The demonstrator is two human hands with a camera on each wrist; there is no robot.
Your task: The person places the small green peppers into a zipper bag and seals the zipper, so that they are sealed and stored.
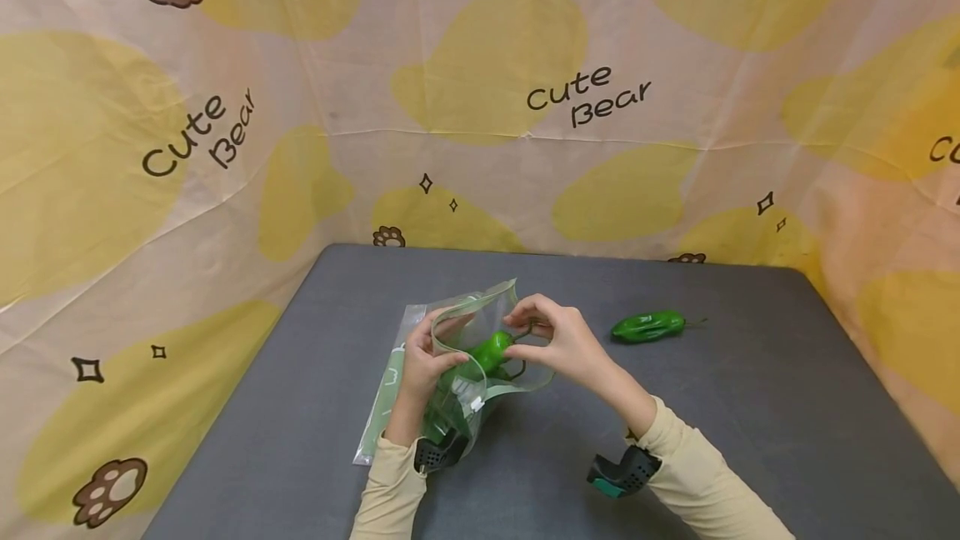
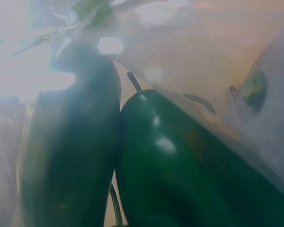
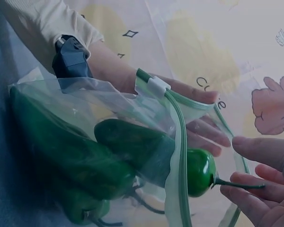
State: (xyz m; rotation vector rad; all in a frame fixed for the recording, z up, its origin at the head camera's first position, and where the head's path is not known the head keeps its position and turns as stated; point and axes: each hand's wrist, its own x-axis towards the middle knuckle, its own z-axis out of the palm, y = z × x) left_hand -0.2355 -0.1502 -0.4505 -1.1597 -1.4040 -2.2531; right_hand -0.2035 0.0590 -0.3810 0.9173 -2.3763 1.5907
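Observation:
My left hand (image 1: 426, 361) grips a clear zip bag (image 3: 180, 137) with a green rim and white slider at its mouth, thumb on the near side. Several green peppers (image 3: 71, 142) lie inside; the left wrist view shows two peppers (image 2: 156, 156) close up through hazy film. One more green pepper (image 3: 201, 172) pokes stem-first out of the mouth. Beside its stem is my right hand (image 3: 262, 175), thumb and fingers spread apart, fingertips close to the stem. Whether they touch it I cannot tell.
A single green pepper (image 1: 648, 327) lies on the dark grey table (image 1: 750, 407), right of the hands. A flat printed plastic packet (image 1: 382, 407) lies under the left forearm. Patterned cloth (image 1: 480, 107) stands behind and along the sides.

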